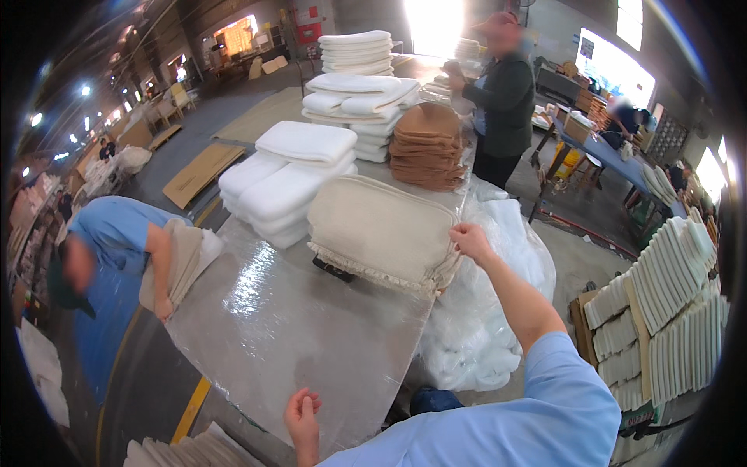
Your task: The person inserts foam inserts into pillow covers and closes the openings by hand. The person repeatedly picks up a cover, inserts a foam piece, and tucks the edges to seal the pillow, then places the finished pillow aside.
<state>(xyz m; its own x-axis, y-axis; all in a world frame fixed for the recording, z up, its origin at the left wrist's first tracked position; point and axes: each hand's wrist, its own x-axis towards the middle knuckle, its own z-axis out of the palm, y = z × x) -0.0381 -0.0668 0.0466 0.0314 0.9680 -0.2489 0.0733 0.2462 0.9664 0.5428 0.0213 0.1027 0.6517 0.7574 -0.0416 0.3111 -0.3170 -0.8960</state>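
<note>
A stack of beige fabric covers [381, 229] with frayed edges lies on the plastic-covered table [311, 335]. My right hand [472, 241] reaches to the stack's right end, its fingertips pinched on the edge of a beige fabric cover. Over the table's near edge, my left hand [303, 412] is loosely curled with its fingers a little apart and nothing in it. A small dark object [333, 269] shows partly from under the stack's front left; the stack hides the rest.
Beyond the covers stand folded white padding [288, 175] and a brown fabric stack [426, 148]. Clear bags with white filling [486, 303] crowd the table's right side. At left a person [117, 241] bends over, holding beige pieces; another person [502, 93] stands at the far end.
</note>
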